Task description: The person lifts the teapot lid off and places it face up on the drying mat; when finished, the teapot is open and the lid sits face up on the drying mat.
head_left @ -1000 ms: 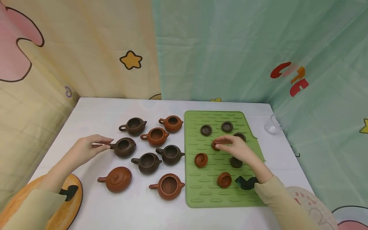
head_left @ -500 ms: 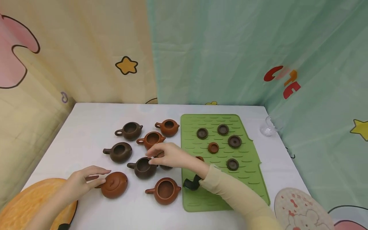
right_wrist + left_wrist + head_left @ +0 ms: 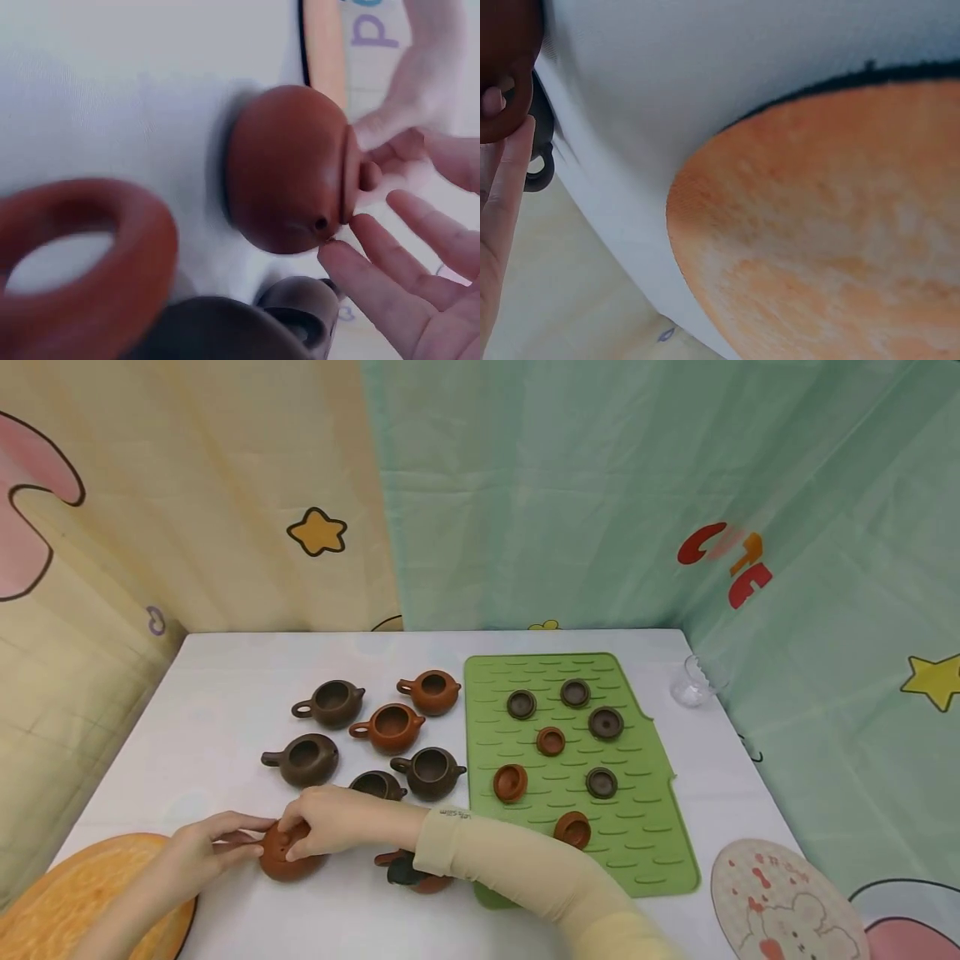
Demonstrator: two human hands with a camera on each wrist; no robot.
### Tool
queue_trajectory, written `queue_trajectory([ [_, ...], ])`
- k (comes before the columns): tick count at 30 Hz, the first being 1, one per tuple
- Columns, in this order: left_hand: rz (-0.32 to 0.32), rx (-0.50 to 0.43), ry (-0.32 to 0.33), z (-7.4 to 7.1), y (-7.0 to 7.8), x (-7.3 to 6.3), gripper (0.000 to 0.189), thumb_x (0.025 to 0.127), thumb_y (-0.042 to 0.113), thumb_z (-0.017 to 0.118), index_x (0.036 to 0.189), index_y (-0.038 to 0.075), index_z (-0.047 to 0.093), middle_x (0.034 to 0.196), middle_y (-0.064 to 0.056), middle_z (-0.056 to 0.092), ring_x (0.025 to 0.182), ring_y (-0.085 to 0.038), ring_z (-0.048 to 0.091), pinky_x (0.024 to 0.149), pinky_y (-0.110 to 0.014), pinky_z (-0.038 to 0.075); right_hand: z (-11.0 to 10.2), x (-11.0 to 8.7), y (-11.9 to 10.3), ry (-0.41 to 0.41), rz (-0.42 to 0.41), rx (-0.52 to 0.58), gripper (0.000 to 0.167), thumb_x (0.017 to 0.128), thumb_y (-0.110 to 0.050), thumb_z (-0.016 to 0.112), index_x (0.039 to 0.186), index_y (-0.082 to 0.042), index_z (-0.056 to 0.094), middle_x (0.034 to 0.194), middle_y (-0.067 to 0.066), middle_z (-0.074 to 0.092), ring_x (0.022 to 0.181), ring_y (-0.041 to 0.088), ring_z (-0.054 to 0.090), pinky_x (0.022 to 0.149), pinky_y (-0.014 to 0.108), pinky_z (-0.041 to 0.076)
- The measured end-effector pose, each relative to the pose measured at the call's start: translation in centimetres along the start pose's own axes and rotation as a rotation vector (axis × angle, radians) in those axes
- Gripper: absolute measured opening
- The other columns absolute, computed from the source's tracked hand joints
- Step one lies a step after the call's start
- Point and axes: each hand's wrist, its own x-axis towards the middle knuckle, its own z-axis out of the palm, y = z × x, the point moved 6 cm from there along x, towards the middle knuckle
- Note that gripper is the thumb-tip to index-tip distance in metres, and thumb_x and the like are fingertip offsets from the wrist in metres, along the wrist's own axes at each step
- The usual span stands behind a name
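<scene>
My left hand [image 3: 213, 852] pinches the handle of a lidded reddish-brown teapot [image 3: 288, 860] at the front left. In the left wrist view a fingertip shows inside the handle's loop [image 3: 506, 112]. Over the same teapot, my right hand [image 3: 337, 822] partly covers it. The right wrist view shows the lid on the pot [image 3: 289, 169], its round knob [image 3: 370, 175] uncovered between spread fingers, with fingertips right at the lid's rim. A lidless reddish teapot [image 3: 431, 885] lies partly hidden under the right forearm.
Several lidless teapots, dark [image 3: 303, 760] and reddish [image 3: 390, 728], stand behind the hands. On the green mat [image 3: 637, 860] lie several upturned lids, such as a dark one [image 3: 606, 723] and a reddish one [image 3: 511, 783]. An orange round mat [image 3: 90, 893] lies front left, a clear glass vessel [image 3: 692, 685] far right.
My right hand has swept left from the lids on the green mat to the lidded teapot. My left hand has moved from a dark teapot's handle down to the lidded teapot's handle.
</scene>
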Motion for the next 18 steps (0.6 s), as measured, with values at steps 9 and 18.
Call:
queue_trajectory([
  [9,-0.103,0.102,-0.048,-0.2,-0.6,-0.2,0.029,0.07,0.0,0.083,0.097,0.005,0.075,0.094,0.025,0.068,0.075,0.012,0.06,0.061,-0.015,0.052,0.9,1.5,-1.3,0.057,0.039,-0.214,0.027,0.091,-0.035,0.07,0.118,-0.033,0.071,0.101,-0.015,0.06,0.089,-0.004,0.054,0.071,0.009,0.042],
  [18,-0.179,0.208,-0.091,-0.3,-0.5,0.0,0.023,0.074,0.009,0.083,0.095,0.009,0.075,0.083,0.006,0.074,0.075,0.011,0.058,0.063,-0.021,0.051,0.8,1.2,-2.9,0.198,-0.076,-0.471,0.013,0.093,-0.03,0.068,0.105,-0.029,0.073,0.094,-0.011,0.064,0.085,-0.002,0.059,0.072,0.008,0.047],
])
